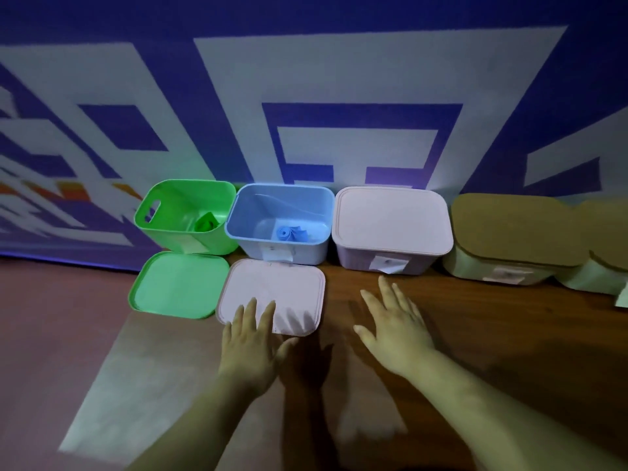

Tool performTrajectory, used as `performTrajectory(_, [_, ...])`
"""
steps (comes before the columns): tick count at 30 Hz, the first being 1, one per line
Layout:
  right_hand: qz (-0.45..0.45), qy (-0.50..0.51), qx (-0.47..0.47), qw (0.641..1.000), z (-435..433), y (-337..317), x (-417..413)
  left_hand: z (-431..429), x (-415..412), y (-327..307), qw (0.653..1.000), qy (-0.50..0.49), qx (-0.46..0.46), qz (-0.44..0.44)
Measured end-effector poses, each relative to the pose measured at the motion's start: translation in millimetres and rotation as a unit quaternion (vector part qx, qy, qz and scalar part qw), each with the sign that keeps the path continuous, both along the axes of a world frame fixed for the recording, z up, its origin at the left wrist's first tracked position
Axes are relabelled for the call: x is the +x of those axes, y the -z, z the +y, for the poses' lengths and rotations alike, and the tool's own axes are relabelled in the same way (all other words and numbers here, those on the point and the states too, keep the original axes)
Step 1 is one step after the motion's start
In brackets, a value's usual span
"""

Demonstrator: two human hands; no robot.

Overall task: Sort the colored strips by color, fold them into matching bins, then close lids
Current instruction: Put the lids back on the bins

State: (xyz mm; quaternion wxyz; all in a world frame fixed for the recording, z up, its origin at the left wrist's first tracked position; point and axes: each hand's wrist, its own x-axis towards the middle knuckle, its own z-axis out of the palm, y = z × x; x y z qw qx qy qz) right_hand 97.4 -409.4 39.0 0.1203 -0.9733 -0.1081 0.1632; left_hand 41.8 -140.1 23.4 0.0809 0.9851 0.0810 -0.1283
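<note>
A green bin [159,226] stands open at the back left with a folded green strip [205,223] inside. Its green lid [176,283] lies flat in front of it. Beside it an open blue bin [319,212] holds a rolled blue strip [290,233]. A pale lid [285,287] lies in front of the blue bin. My left hand [251,345] is spread over that lid's near edge, fingers straight. My right hand [396,324] hovers open to the right of the lid, over the brown surface. A pink bin [390,222] has its lid on.
Two tan-lidded bins [509,229] stand closed further right along the patterned blue-and-white wall [339,79]. Paper labels hang on the bins' fronts. The brown table surface [475,334] stretches in front of the row.
</note>
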Motion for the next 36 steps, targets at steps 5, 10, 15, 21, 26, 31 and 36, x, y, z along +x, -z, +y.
performTrajectory(5, [0.058, -0.011, 0.012, 0.998, 42.3, 15.2, -4.1, 42.0, 1.7, 13.5, 0.999, 0.008, 0.003, 0.031])
performTrajectory(10, [0.134, 0.063, 0.048, 0.988, 96.7, 34.9, -8.9, 87.4, 22.2, 39.6, 0.994, 0.084, 0.018, 0.061])
performTrajectory(15, [0.149, 0.147, 0.069, 0.975, 139.5, 55.6, -9.4, 117.4, 48.3, 64.4, 0.975, 0.211, -0.007, 0.067])
performTrajectory(21, [0.132, 0.278, 0.191, 0.932, 153.9, 67.2, -21.3, 139.8, 55.5, 81.1, 0.962, 0.262, -0.038, 0.063])
performTrajectory(26, [0.034, 0.281, 0.198, 0.938, 159.1, 66.7, -32.3, 142.5, 52.5, 84.6, 0.956, 0.282, -0.054, 0.052])
performTrajectory(31, [-0.052, 0.190, 0.156, 0.968, 141.2, 58.5, -33.9, 140.0, 44.8, 74.2, 0.958, 0.267, -0.088, 0.052])
performTrajectory(36, [-0.142, 0.054, 0.069, 0.986, 120.5, 34.9, -20.5, 135.0, 32.3, 58.4, 0.968, 0.228, -0.091, 0.055])
